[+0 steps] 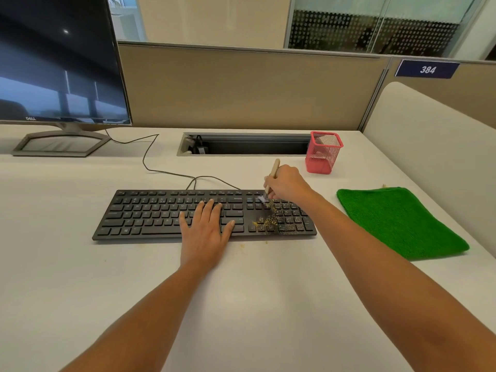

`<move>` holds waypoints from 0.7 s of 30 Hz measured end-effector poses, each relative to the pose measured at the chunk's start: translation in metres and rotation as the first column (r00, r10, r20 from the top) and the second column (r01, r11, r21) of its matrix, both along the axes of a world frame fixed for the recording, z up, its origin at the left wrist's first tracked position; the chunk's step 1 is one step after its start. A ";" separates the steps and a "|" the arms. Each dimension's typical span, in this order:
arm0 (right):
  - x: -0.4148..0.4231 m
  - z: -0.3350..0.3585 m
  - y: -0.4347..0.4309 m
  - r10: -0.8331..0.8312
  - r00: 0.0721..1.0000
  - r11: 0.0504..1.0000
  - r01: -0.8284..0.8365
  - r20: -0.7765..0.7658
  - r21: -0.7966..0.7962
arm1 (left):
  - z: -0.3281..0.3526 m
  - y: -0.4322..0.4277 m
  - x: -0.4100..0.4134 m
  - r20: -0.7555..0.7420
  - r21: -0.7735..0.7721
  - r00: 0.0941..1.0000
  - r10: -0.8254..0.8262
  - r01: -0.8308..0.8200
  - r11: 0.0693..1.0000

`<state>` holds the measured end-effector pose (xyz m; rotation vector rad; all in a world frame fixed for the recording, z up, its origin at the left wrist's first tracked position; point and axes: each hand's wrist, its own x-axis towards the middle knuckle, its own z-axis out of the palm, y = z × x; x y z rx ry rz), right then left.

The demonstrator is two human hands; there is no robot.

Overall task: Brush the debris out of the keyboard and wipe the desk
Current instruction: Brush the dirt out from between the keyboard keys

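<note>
Two hands: right hand (287,182) fingers clamped on brush (271,178), left hand (205,226) fingers spread on keyboard (150,216)

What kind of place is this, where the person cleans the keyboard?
Most likely an open-plan office desk. A fabric divider stands behind the desk, a numbered sign reading 384 marks the next partition, and a monitor stands beside the keyboard.

Matt black plastic keyboard (150,213), wooden-handled brush (273,174), fuzzy green cloth (400,221), smooth desk (241,304).
</note>
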<state>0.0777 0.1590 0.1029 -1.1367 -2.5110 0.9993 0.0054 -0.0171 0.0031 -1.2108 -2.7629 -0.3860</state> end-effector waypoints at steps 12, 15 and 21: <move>0.003 0.016 -0.016 0.450 0.888 0.882 -0.458 0.092 0.107 | 0.000 0.000 0.000 -0.002 0.010 1.000 0.000 0.000 1.000; 0.007 0.020 -0.007 0.457 0.865 0.866 -0.486 0.209 0.117 | -0.001 0.000 -0.001 0.000 0.006 1.000 -0.002 0.002 1.000; 0.009 0.030 0.000 0.299 0.861 0.855 -0.433 0.411 0.286 | -0.002 0.000 -0.001 0.000 0.017 1.000 0.000 0.000 1.000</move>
